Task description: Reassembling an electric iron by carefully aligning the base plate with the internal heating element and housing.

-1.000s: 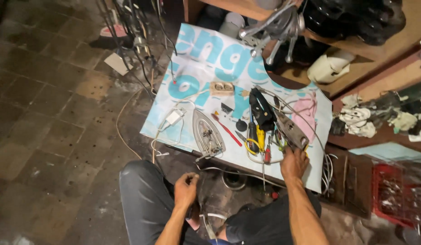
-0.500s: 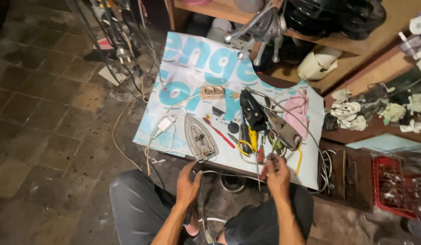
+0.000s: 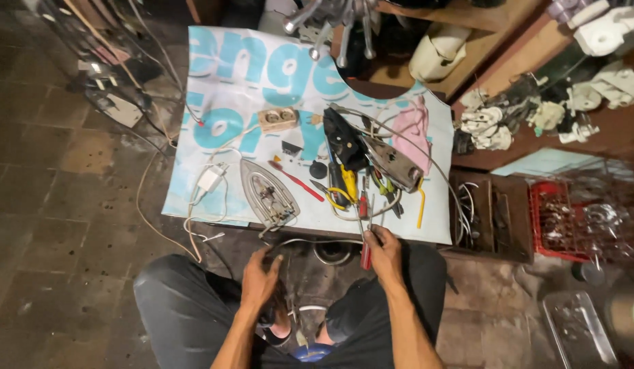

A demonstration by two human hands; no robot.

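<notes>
I sit with knees apart before a white-and-blue printed sheet (image 3: 248, 75) spread on the floor. My right hand (image 3: 385, 254) grips a red-handled screwdriver (image 3: 365, 254) whose thin shaft points up toward the tool pile. My left hand (image 3: 261, 281) rests on a dark rounded part (image 3: 300, 254) between my knees, fingers curled over it. An opened iron soleplate (image 3: 267, 193) with exposed wiring lies on the sheet just ahead of my left hand. A heap of pliers and screwdrivers with yellow and red handles (image 3: 354, 188) lies ahead of my right hand.
A beige socket block (image 3: 278, 119), a white plug with cord (image 3: 209, 180) and a pink cloth (image 3: 411, 130) lie on the sheet. Wooden shelves with white parts (image 3: 590, 102) stand right; a red crate (image 3: 563, 219) and a wooden box (image 3: 491, 215) sit beside the sheet. Brick floor lies left.
My right hand has pulled back from the tool pile toward my lap, now holding the red-handled screwdriver. My left hand has settled onto the dark part between my knees.
</notes>
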